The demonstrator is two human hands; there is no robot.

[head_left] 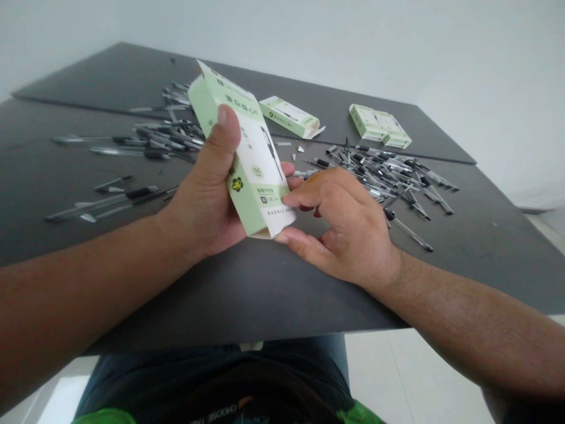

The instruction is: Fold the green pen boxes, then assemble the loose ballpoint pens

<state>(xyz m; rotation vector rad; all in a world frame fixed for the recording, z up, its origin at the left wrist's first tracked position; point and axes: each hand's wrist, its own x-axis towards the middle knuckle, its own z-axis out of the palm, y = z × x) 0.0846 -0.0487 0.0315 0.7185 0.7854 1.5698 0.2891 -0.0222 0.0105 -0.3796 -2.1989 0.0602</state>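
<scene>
A green and white pen box (253, 150), printed with a pen picture, is held tilted above the table's near half. My left hand (212, 182) is wrapped around its left side, thumb across the front. At the box's lower end, my right hand (348, 227) has its thumb at the bottom edge and its index finger on the printed face. The flap at the top of the box stands out; the inside is hidden from me. Behind my left hand lies a spread of loose pens (172, 138). Beyond my right hand is another heap of pens (397, 176).
Another pen box (291, 116) with an open end flap lies at the back middle. Two more boxes (379, 125) lie together at the back right. Small pen tips (301, 149) are scattered near the middle. The dark table (282, 294) has its near edge close to my body.
</scene>
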